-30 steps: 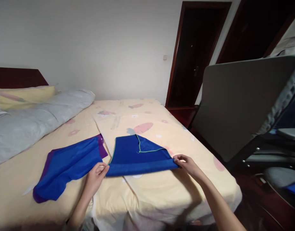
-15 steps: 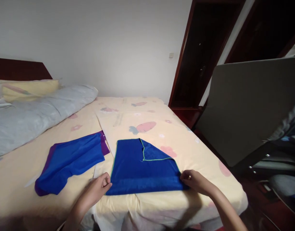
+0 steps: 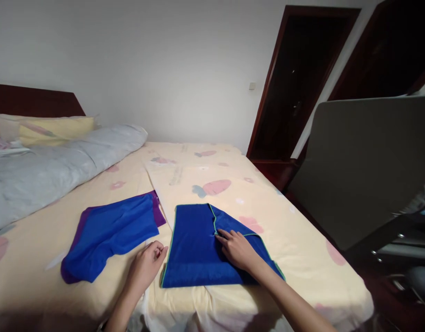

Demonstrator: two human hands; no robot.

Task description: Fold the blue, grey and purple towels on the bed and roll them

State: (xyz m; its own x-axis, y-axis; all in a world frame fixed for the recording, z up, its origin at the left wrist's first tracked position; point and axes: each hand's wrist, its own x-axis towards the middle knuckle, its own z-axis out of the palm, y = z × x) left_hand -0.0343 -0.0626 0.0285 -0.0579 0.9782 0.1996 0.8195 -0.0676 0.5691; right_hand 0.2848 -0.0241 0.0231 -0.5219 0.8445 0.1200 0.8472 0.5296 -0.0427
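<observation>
A dark blue cloth (image 3: 194, 249) with a green stitched edge lies spread on the bed, its far right corner folded inward. On that folded corner rest the fingertips of my right hand (image 3: 238, 249), fingers stretched out and the palm over the cloth. My left hand (image 3: 148, 265) is just left of the cloth's left edge, fingers curled in with nothing seen in them. Farther left lies a brighter blue cloth (image 3: 117, 228), loosely wrinkled, over a purple cloth (image 3: 159, 214) that shows along its edges.
The bed sheet (image 3: 184, 180) is pale yellow with carrot prints. A grey rolled quilt (image 3: 77, 154) and a yellow pillow (image 3: 56, 129) lie at the left. Beyond the bed's right side stands a large grey panel (image 3: 364, 170), with a dark door (image 3: 281, 92) behind it.
My right hand has left the near right corner and moved up and left onto the folded corner. My left hand has come away slightly from the near left corner. The view has shifted a little.
</observation>
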